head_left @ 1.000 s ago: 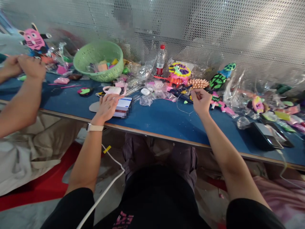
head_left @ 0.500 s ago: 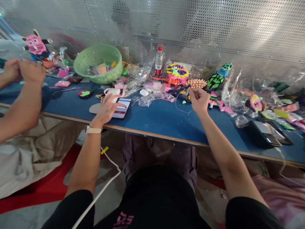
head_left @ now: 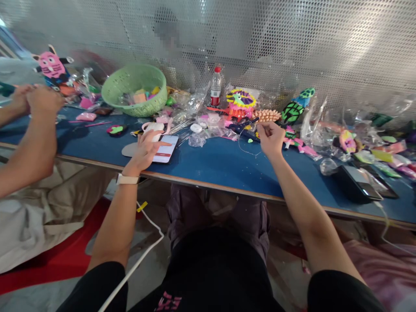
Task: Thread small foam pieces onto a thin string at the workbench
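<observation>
My left hand [head_left: 145,148] rests over a phone [head_left: 167,148] at the front part of the blue table, fingers spread. One fingertip reaches onto its lit screen. A white rounded object [head_left: 154,127] lies just behind these fingers, partly covered by them. My right hand [head_left: 271,136] is pinched closed above the table. From it a thin looped strand [head_left: 247,152], like fine wire or a chain, hangs down to the tabletop. Close by are a small green piece [head_left: 250,140], dark blue shapes [head_left: 242,126] and a pink and green figure [head_left: 290,134].
Behind the hands stand a green basket [head_left: 134,90] of coloured pieces, a red-capped bottle [head_left: 216,86] and modelled figures among plastic bags. A black device [head_left: 355,183] sits at the right. A co-worker's hands [head_left: 42,99] are at the left. A metal mesh wall [head_left: 208,39] rises behind.
The view has shifted very slightly. Both my hands keep nearly the same positions, the left over the phone and the right with the thin strand.
</observation>
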The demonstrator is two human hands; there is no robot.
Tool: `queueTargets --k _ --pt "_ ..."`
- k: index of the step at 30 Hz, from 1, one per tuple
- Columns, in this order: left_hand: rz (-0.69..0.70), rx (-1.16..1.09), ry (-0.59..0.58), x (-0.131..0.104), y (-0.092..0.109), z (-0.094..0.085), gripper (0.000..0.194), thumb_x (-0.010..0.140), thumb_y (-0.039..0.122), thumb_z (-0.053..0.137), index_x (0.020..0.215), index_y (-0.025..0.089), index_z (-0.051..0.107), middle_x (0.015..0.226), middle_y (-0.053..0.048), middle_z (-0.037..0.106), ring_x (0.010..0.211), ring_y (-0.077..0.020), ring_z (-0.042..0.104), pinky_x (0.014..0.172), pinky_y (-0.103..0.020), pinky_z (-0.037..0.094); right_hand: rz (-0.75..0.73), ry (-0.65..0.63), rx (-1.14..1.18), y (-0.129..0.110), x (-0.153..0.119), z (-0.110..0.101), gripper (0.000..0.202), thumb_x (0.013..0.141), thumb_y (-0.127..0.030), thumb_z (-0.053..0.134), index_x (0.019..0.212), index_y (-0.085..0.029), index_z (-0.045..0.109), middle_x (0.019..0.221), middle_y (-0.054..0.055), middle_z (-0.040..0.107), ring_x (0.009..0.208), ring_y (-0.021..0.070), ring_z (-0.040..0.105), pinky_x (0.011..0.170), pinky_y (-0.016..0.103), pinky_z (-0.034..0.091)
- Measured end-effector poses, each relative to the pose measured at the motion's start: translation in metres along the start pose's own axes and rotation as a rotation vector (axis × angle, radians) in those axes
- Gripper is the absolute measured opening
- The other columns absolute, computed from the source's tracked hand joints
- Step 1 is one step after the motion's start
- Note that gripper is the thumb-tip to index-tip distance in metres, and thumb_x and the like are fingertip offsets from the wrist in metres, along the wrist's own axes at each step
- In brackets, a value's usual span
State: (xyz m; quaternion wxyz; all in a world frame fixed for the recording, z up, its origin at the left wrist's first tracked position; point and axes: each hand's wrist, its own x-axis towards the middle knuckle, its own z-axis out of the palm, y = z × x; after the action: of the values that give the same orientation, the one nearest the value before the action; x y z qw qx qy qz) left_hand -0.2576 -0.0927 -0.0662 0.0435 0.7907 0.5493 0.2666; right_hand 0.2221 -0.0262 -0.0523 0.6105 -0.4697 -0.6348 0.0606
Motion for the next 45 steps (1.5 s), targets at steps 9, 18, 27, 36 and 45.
queueTargets --k 9,18,27,36,45 --pt "0.017 -0.012 0.085 0.001 -0.019 0.010 0.084 0.112 0.073 0.006 0.148 0.026 0.065 0.162 -0.011 0.060 0.161 -0.0285 0.042 0.139 -0.054 0.024 -0.031 0.002 0.003 0.001 0.000 0.000 0.019 0.095 -0.035 0.071 0.086 -0.020 0.076 0.056 -0.008 0.032 0.053 0.0108 0.030 0.056 0.030 0.024" --pt "0.033 -0.023 0.106 0.002 -0.021 0.012 0.075 0.114 0.066 0.010 0.143 0.026 0.068 0.159 -0.009 0.063 0.161 -0.0307 0.044 0.139 -0.058 0.027 -0.033 0.001 -0.023 0.003 0.001 0.001 0.021 0.095 -0.037 0.068 0.088 -0.020 0.077 0.057 -0.007 0.033 0.053 0.0108 0.030 0.055 0.030 0.023" --pt "0.026 -0.046 0.115 0.003 -0.022 0.015 0.073 0.113 0.069 0.014 0.142 0.030 0.070 0.158 -0.008 0.063 0.160 -0.0299 0.044 0.140 -0.057 0.025 -0.024 -0.013 -0.017 0.003 0.001 0.000 0.017 0.095 -0.034 0.070 0.088 -0.021 0.077 0.057 -0.007 0.034 0.053 0.0114 0.032 0.056 0.030 0.026" --pt "0.066 -0.018 0.202 0.007 -0.006 0.012 0.057 0.111 0.066 0.038 0.123 0.024 0.075 0.149 -0.014 0.067 0.151 -0.0376 0.053 0.133 -0.066 0.034 -0.027 0.000 0.022 0.002 0.001 0.003 0.019 0.095 -0.035 0.069 0.087 -0.020 0.077 0.057 -0.008 0.035 0.053 0.0108 0.029 0.056 0.030 0.024" --pt "0.330 -0.473 0.101 0.108 0.164 0.079 0.048 0.101 0.046 0.075 0.141 0.021 0.068 0.146 -0.014 0.071 0.134 -0.0301 0.069 0.119 -0.047 0.054 0.014 -0.045 0.029 0.000 -0.001 0.007 0.028 0.097 -0.046 0.067 0.090 -0.021 0.077 0.057 -0.008 0.035 0.055 0.0119 0.030 0.058 0.030 0.026"
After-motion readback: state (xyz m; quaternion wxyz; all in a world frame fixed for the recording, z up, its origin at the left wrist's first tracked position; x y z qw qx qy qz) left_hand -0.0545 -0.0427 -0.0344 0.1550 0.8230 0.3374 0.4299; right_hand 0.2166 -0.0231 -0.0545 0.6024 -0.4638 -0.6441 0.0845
